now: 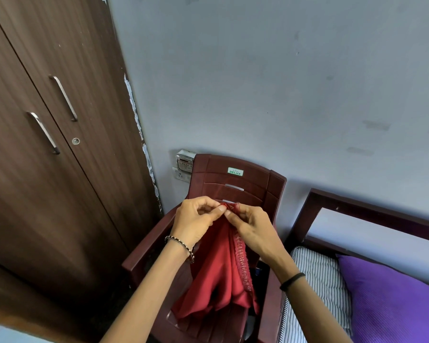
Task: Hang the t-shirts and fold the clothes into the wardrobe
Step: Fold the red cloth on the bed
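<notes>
A red garment point(221, 273) is being pinched at its top edge by the left hand point(196, 222) and right hand point(252, 227), fingers curled, above a maroon plastic chair point(240, 179).

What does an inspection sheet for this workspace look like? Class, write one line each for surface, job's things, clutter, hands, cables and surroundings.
Surface: maroon plastic chair, seat partly covered by the cloth.
Job's things: red cloth held up over the chair; wardrobe doors closed.
Clutter: dark item on the seat behind the cloth, unclear.
Hands: left hand and right hand both pinch the cloth's top edge.
Cables: nothing seen.
Surroundings: meter and socket on the wall behind the chair; striped mattress and purple pillow at right.
</notes>
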{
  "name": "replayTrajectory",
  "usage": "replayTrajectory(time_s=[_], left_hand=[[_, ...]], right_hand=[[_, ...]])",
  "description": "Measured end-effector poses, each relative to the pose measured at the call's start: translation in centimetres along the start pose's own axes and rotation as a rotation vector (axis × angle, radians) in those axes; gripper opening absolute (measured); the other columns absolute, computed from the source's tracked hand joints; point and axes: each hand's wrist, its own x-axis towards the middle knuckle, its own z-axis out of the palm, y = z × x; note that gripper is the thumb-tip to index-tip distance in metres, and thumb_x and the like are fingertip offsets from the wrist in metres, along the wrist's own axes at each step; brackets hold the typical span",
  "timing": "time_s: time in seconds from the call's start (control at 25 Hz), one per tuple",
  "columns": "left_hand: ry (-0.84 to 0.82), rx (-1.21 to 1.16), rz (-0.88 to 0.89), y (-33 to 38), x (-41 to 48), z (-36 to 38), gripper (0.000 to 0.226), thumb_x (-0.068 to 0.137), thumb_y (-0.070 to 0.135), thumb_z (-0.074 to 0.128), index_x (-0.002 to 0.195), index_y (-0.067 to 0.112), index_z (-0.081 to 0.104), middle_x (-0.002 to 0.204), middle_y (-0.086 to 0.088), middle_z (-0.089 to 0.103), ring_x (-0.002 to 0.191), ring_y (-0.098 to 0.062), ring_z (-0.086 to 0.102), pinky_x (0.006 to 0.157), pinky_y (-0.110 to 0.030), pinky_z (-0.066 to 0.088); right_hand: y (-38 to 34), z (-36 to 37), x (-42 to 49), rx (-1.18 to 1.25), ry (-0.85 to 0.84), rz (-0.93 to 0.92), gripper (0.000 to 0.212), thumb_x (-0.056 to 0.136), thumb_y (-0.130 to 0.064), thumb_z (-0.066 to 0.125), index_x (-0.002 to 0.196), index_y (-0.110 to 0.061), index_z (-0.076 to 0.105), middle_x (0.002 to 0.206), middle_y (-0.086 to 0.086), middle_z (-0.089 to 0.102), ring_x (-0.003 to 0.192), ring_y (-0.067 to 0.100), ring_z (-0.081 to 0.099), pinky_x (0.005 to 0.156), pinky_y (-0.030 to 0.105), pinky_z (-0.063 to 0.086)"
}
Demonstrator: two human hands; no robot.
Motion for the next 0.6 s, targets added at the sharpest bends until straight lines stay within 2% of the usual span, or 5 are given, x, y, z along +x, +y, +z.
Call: replayTrajectory(time_s=[0.16, 0.28, 0.4, 0.52, 0.6], left_hand=[[0.076, 0.15, 0.102, 0.5, 0.0, 0.5, 0.014, 0.085, 0.042, 0.072, 0.08, 0.029, 0.07, 0.068, 0.014, 0.071, 0.063, 0.002, 0.063, 0.068, -0.024, 0.052], [-0.004, 0.087, 0.1, 0.7, 0.2, 0.3, 0.024, 0.082, 0.051, 0.072, 0.083, 0.028, 0.067, 0.068, 0.014, 0.071, 0.061, 0.003, 0.061, 0.064, -0.019, 0.048], [-0.134, -0.037, 0.137, 0.8, 0.5, -0.2, 0.02, 0.082, 0.043, 0.075, 0.081, 0.024, 0.07, 0.068, 0.01, 0.069, 0.065, 0.001, 0.06, 0.068, -0.02, 0.046], [-0.073, -0.121, 0.263, 0.9, 0.8, -0.7, 0.017, 0.089, 0.036, 0.07, 0.082, 0.021, 0.068, 0.074, 0.011, 0.065, 0.073, -0.003, 0.058, 0.074, -0.023, 0.047], [-0.035, -0.154, 0.281, 1.3, 1.0, -0.6, 0.018, 0.093, 0.036, 0.065, 0.086, 0.019, 0.063, 0.073, 0.012, 0.062, 0.071, -0.004, 0.055, 0.071, -0.024, 0.045]], right_hand=[[-0.9, 0.1, 0.9, -0.19, 0.129, -0.076, 0.011, 0.099, -0.023, 0.067, 0.093, -0.021, 0.076, 0.086, -0.008, 0.073, 0.073, -0.004, 0.059, 0.068, 0.016, 0.045], [-2.2, -0.4, 1.3, -0.181, 0.143, -0.105, 0.012, 0.099, -0.018, 0.065, 0.098, -0.021, 0.077, 0.09, -0.014, 0.074, 0.084, -0.01, 0.063, 0.074, 0.009, 0.044], [-3.1, -1.3, 1.9, -0.165, 0.142, -0.121, 0.016, 0.1, -0.019, 0.064, 0.105, -0.019, 0.079, 0.099, -0.014, 0.077, 0.098, -0.007, 0.067, 0.086, 0.014, 0.049], [-3.9, -1.8, 2.2, -0.152, 0.145, -0.124, 0.018, 0.1, -0.021, 0.064, 0.11, -0.023, 0.079, 0.102, -0.014, 0.078, 0.101, -0.004, 0.068, 0.091, 0.019, 0.051], [-4.4, -1.8, 2.5, -0.165, 0.164, -0.137, 0.018, 0.1, -0.021, 0.064, 0.11, -0.025, 0.079, 0.1, -0.015, 0.078, 0.099, -0.004, 0.068, 0.089, 0.02, 0.052]])
